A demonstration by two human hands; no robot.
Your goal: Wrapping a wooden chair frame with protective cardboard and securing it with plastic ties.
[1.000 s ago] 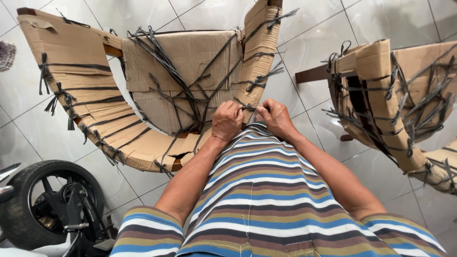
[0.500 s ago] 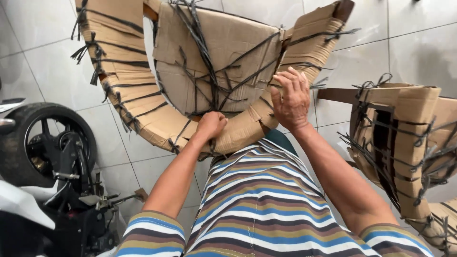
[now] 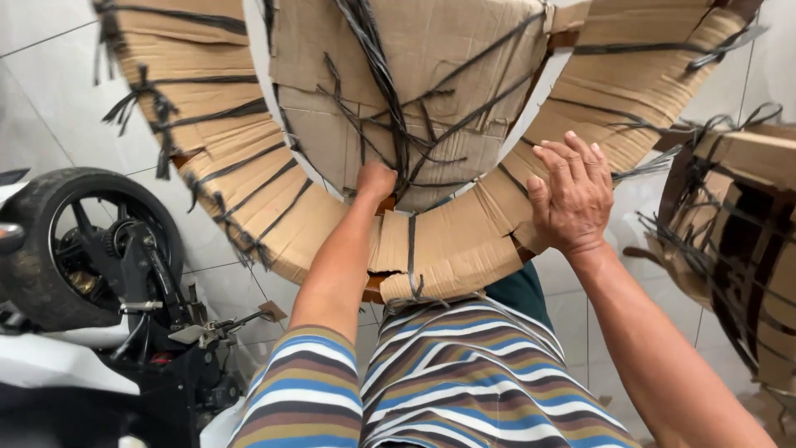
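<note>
Both hands hold a curved brown cardboard-wrapped frame bound with black straps, raised against the lap: left hand curled shut at its inner edge, right hand spread flat on its rim.

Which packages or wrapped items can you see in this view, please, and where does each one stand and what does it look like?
Large cardboard-wrapped curved piece: fills the top and centre, brown cardboard bound with black straps; the left hand presses its inner panel, the right hand lies flat on its curved band.
Second cardboard-wrapped piece: right edge, same brown cardboard and black straps, dark frame showing through.
No labels, signs or screens are visible.
</note>
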